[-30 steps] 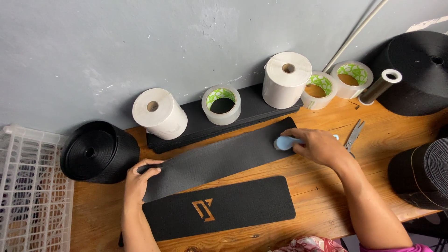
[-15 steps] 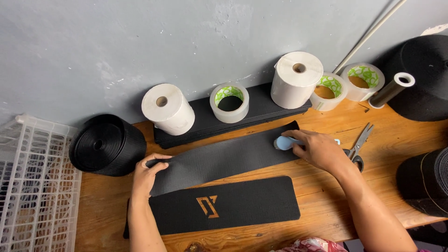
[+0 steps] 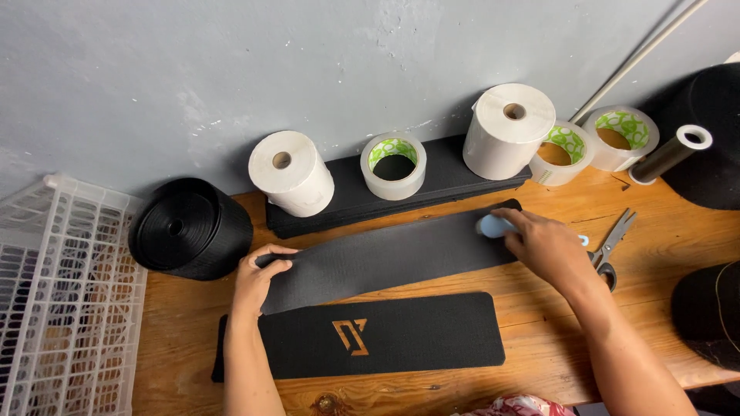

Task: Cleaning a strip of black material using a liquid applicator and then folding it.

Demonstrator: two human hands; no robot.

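Against a grey wall, a wooden workbench [image 3: 539,339] carries a long dark strip [image 3: 385,258] slanting centre-frame, lower left to upper right. The left hand [image 3: 258,277] pinches its left end; the right hand [image 3: 543,246] presses a pale blue pad [image 3: 492,226] onto its right end.

A wooden tabletop [image 3: 539,339] carries the lot — a black logo-marked strip [image 3: 370,337] nearest, a plain dark strip [image 3: 385,258] beyond it, a stack of black strips [image 3: 447,181] by the far wall, a black coil [image 3: 189,227] at left, scissors [image 3: 613,243] at right.
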